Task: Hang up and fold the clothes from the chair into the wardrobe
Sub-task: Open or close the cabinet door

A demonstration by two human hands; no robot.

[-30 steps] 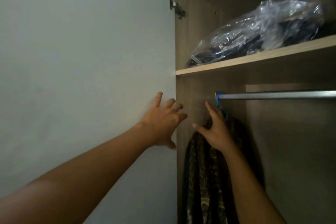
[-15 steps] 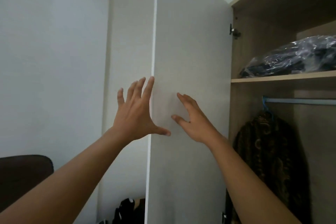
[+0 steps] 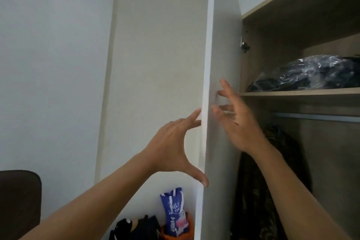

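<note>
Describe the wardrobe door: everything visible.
The wardrobe door is a plain, flat, pale panel with a white edge, open and seen nearly edge-on. A metal hinge joins it to the wooden wardrobe. The left hand spans its free edge, thumb on it; the right hand, fingers straight, is at its inner face, contact blurred.

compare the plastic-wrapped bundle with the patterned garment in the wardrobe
The plastic-wrapped bundle lies on the shelf; the patterned garment hangs below the rail. The bundle is wrapped in shiny plastic; the garment is bare. The bundle looks plain; the garment has a brownish print. Both are dark, inside the open wardrobe.
</note>
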